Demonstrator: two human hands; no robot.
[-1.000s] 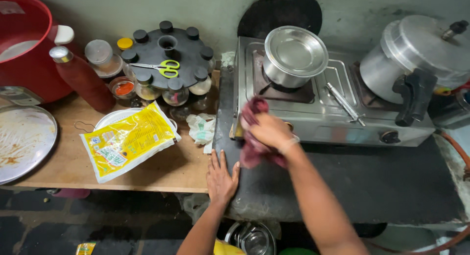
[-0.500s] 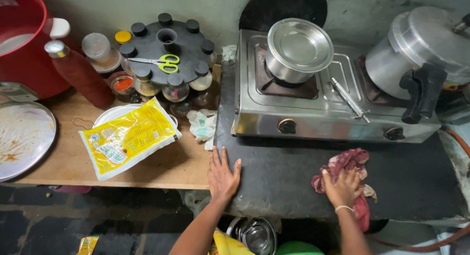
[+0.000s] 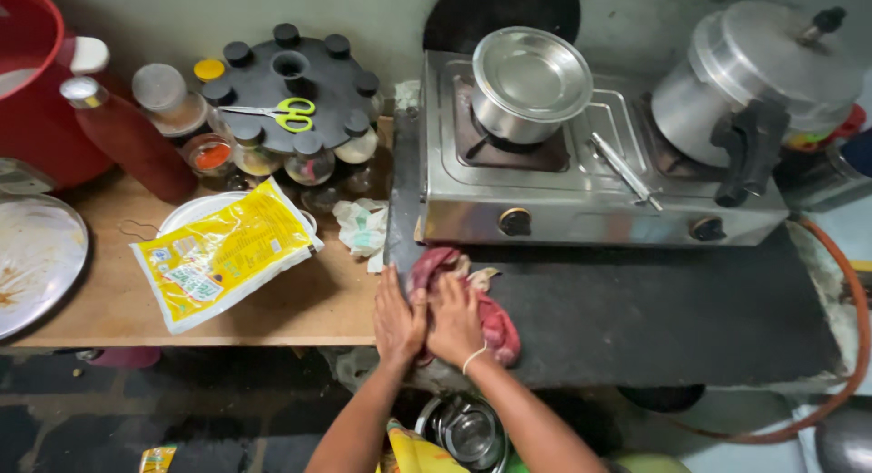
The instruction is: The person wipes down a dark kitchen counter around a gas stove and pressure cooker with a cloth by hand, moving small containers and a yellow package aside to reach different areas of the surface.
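A dark stone slab filled the centre, carrying a steel stove at twelve o'clock with a pot and a pressure cooker on its burners. At nine o'clock a wooden table held a yellow packet, set well apart from the damp work. At six o'clock a reddish cloth lay bunched on the slab's left edge. The right hand pressed flat on it, fingers spread, apparently to wipe; the left hand lay open beside it, bracing, gripping nothing.
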